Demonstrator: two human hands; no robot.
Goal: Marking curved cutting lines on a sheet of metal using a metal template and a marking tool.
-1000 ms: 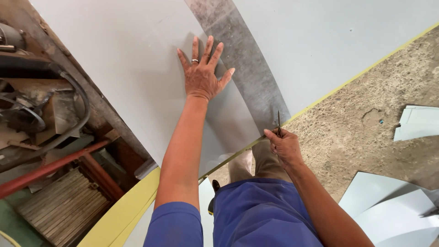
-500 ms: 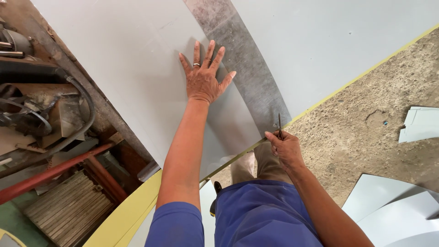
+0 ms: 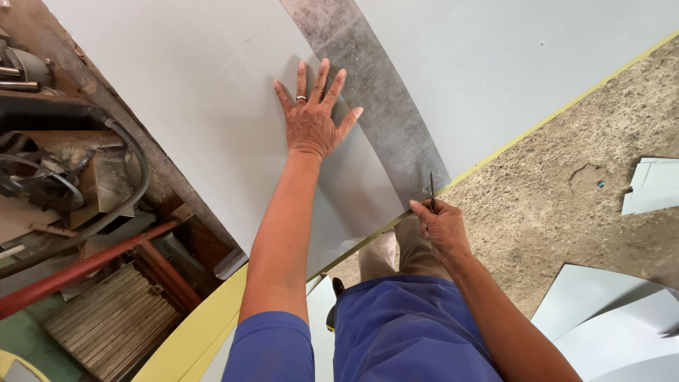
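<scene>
A large pale grey metal sheet (image 3: 198,92) with a yellow edge lies on the ground. A curved, rough grey template strip (image 3: 375,99) rests across it. My left hand (image 3: 312,117), fingers spread and a ring on one finger, presses flat on the sheet beside the strip. My right hand (image 3: 442,226) grips a thin dark pointed tool (image 3: 432,189), its tip at the strip's lower end near the sheet's yellow edge. My legs in blue shorts stand just below.
Machinery, a black hose (image 3: 134,191), a red bar (image 3: 85,265) and a slatted metal grate (image 3: 113,322) crowd the left side. Rough concrete floor (image 3: 559,191) lies to the right, with cut grey sheet offcuts (image 3: 608,311) and a small pale piece (image 3: 654,185).
The view shifted slightly; both hands stay where they were, left hand flat on the sheet and right hand holding the tool at the strip's end.
</scene>
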